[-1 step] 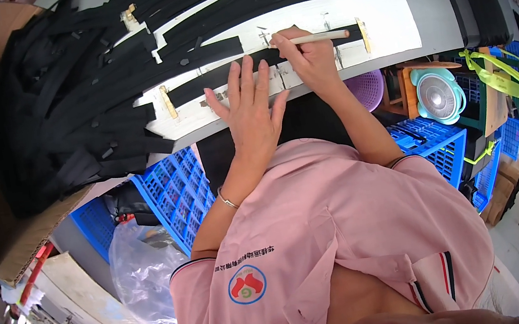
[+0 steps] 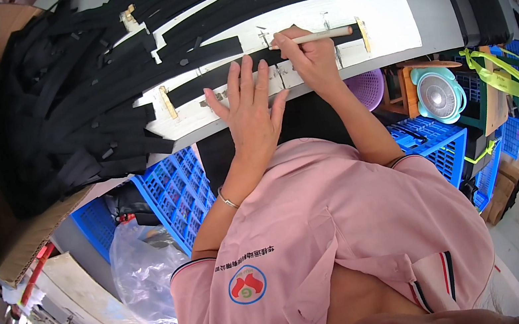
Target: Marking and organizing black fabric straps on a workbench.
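My left hand [image 2: 250, 111] lies flat, fingers spread, over a black fabric strip [image 2: 204, 84] on a white board [image 2: 388, 15]. The strip runs lengthwise between two pieces of yellowish tape, a left piece [image 2: 168, 102] and a right piece [image 2: 364, 36]. Pinched in my right hand [image 2: 313, 63] is a slim white pen [image 2: 326, 34], its back end pointing right. Its tip end is down by the strip's far edge, close to dark marks drawn on the board; whether it touches is too small to tell.
Many black strips [image 2: 61, 91] are heaped at the left, by a cardboard box [image 2: 24, 247]; others lie along the board's far side. Below the table edge are blue plastic crates [image 2: 173, 191], a clear plastic bag [image 2: 145, 273], a purple basket [image 2: 367, 89] and a small turquoise fan [image 2: 439, 96].
The pen's back end has shifted very slightly to the right and up with my right hand. My left hand has stayed in place on the strip.
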{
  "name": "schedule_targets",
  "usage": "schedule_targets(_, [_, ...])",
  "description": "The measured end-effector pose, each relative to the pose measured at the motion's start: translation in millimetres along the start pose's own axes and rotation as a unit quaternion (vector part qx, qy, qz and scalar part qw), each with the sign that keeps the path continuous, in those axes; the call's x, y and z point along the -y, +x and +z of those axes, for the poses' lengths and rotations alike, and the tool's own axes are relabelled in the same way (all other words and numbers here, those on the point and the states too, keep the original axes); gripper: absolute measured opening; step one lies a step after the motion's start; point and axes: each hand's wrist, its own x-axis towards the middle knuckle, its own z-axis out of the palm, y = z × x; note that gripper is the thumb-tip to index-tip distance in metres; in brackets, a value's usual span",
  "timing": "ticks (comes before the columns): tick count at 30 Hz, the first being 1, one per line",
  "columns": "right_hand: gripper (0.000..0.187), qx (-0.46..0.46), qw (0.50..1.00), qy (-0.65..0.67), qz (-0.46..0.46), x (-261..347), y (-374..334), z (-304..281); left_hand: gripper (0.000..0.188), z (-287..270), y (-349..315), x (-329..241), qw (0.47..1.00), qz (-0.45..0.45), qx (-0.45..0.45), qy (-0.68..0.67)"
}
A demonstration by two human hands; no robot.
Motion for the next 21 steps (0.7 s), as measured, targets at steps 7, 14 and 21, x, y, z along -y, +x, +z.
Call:
schedule_targets(7, [0.020,0.021,0.997,-0.005,-0.078,-12.3,-1.9,-4.0,0.055,-1.2,2.6,-2.6,1.000,0.010,-0.011,0.008])
schedule_targets(14, [0.019,0.089,0.993,-0.051,-0.052,-11.3,-3.4,-13.0,0.054,0.6,2.0,-2.7,1.000,0.008,-0.001,0.020])
schedule_targets(21, [0.021,-0.048,0.989,0.138,0.017,-6.0,0.6,-69.7,0.054,0.5,0.3,-1.3,1.000,-0.002,0.004,0.025])
